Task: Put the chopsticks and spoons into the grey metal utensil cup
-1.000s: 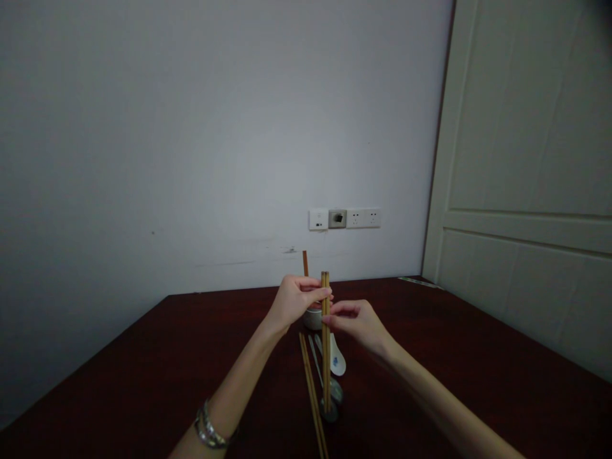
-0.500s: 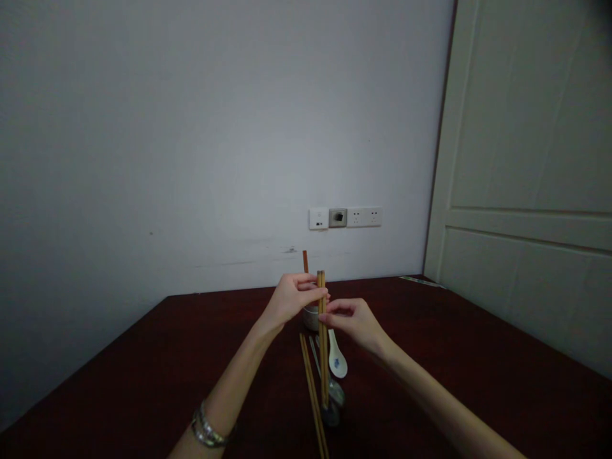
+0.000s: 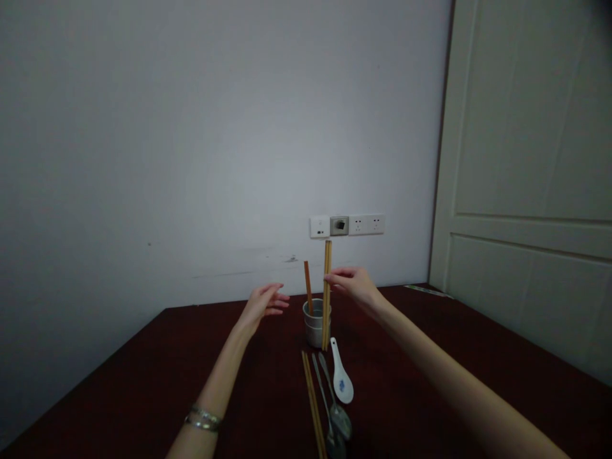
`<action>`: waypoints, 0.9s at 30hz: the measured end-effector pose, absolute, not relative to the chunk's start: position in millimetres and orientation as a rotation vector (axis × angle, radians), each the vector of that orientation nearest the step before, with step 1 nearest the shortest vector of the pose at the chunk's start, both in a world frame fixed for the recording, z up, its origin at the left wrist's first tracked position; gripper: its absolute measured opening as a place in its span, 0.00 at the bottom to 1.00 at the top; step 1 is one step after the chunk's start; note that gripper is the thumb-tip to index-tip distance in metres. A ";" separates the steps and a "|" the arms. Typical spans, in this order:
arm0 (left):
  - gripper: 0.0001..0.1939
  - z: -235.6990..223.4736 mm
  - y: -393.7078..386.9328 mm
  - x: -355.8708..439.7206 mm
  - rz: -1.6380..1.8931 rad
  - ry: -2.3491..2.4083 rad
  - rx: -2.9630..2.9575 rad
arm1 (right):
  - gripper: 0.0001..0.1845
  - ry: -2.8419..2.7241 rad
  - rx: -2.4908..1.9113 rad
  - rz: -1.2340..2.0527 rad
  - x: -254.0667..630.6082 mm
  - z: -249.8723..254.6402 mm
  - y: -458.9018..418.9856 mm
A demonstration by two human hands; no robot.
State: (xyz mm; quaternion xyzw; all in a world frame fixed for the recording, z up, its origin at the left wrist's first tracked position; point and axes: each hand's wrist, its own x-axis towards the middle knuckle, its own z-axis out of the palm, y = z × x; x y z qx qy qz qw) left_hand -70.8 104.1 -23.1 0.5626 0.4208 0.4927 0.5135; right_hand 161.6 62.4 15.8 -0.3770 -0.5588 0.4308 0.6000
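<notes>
My right hand pinches a pair of light wooden chopsticks near their upper part. They stand upright in front of a grey metal cup, their lower ends overlapping its right side in view. Inside the cup leans a reddish-brown pair of chopsticks. My left hand is empty, its fingers apart, left of the cup. Below the cup lie another pair of wooden chopsticks, a metal spoon, a second metal spoon and a white ceramic spoon with a blue mark.
The dark red table reaches back to a pale wall. Wall sockets sit above its far edge. A light panelled door stands at the right. Near the far right corner lies a thin pale strip.
My left hand has let go of the chopsticks and moved left. My right hand has lifted them up and away towards the cup, which now shows clearly.
</notes>
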 end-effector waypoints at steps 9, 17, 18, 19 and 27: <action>0.14 -94.9 153.6 -91.7 1.157 1.227 1.038 | 0.10 -1.287 -0.916 0.933 160.4 35.9 143.2; 0.11 -136.9 163.9 -97.9 1.218 1.230 0.959 | 0.08 -1.311 -1.055 0.845 154.1 5.9 172.0; 0.11 -139.4 164.3 -98.4 1.229 1.228 0.954 | 0.08 -1.308 -1.069 0.850 153.8 1.3 173.7; 0.11 -141.3 164.6 -98.5 1.234 1.224 0.952 | 0.09 -1.300 -1.081 0.858 153.7 -3.6 175.2; 0.12 -149.6 167.5 -97.2 1.236 1.243 1.016 | 0.10 -1.278 -1.110 0.941 153.8 -42.0 183.8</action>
